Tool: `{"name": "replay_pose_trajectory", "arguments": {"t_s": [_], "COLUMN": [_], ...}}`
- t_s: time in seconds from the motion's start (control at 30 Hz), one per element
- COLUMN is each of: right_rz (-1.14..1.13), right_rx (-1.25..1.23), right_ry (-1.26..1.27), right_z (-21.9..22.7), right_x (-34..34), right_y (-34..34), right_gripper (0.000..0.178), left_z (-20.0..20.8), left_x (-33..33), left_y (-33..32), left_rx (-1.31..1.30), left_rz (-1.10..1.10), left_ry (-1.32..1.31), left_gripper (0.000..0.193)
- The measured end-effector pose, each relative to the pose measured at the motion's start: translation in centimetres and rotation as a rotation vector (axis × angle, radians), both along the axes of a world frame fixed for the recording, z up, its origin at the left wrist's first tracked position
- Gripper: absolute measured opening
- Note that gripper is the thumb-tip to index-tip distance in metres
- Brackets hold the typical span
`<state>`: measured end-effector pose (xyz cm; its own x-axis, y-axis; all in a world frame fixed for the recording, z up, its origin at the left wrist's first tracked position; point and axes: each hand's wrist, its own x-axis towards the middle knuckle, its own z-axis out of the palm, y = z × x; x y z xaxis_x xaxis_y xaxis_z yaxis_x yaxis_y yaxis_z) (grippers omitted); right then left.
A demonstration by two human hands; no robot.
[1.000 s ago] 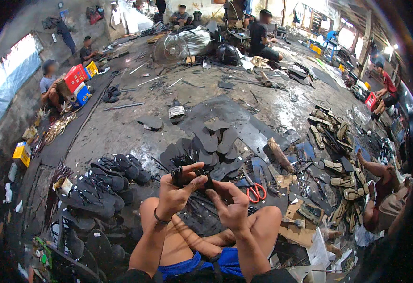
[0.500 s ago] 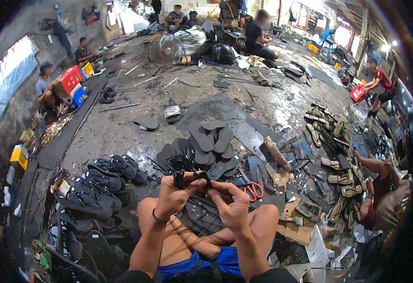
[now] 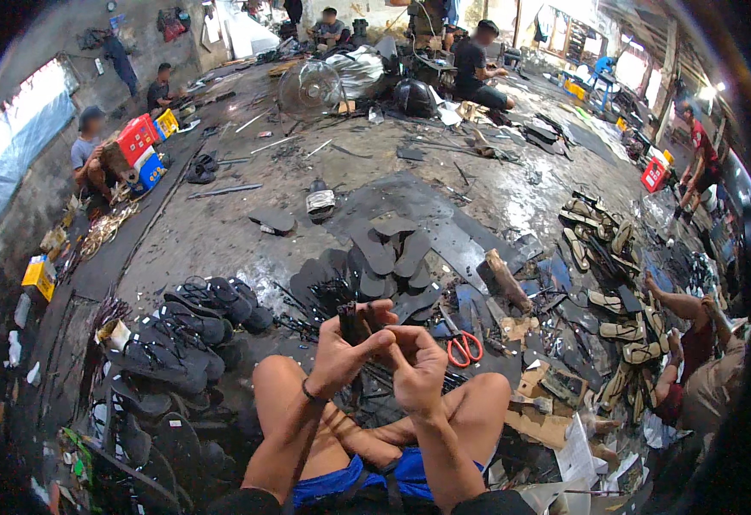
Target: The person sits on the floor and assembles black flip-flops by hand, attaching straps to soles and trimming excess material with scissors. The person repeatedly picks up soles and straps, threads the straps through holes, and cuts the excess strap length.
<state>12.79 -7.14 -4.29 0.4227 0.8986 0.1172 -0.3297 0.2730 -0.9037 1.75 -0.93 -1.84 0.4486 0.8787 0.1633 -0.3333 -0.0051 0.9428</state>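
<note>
My left hand [image 3: 334,359] is closed round a bundle of short black straps [image 3: 349,321], held upright above my crossed legs. My right hand [image 3: 416,371] touches its left thumb, with its own thumb and fingers pressed together. Whatever lies in that pinch is too small or hidden to make out. Just beyond my hands, dark flat sandal soles [image 3: 380,251] lie in a fanned pile, with thin black straps among them. Scissors with red-orange handles [image 3: 464,349] rest on the floor right of my right hand.
Finished black thong sandals [image 3: 188,339] are heaped on the left. Beige-soled sandals [image 3: 620,326] lie on the right, near a seated person's bare legs [image 3: 684,300]. A wooden block [image 3: 507,281] and cardboard scraps [image 3: 542,421] sit nearer. Other people work farther off, around a fan [image 3: 309,88].
My left hand has turned and its upper fingers have spread, keeping the straps. The dark piece between my hands no longer shows. At far right, a person by the red crate has straightened up.
</note>
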Motion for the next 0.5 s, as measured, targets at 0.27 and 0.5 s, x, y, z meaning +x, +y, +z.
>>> {"name": "replay_pose_trajectory", "arguments": {"t_s": [0.27,0.5], "right_rz": [0.039,0.292], "right_rx": [0.043,-0.048], "right_ry": [-0.462,-1.03], "right_z": [-0.3,-18.7], "right_x": [-1.5,1.5], "right_y": [-0.3,0.0], "right_gripper": [0.022,0.022], "left_z": [1.7,6.7], "left_x": [-1.2,-10.1], "left_y": [-0.2,2.8], "left_rx": [-0.097,0.026], "left_rz": [0.403,0.55], "left_ry": [0.176,-0.301], "left_gripper": [0.036,0.038]}}
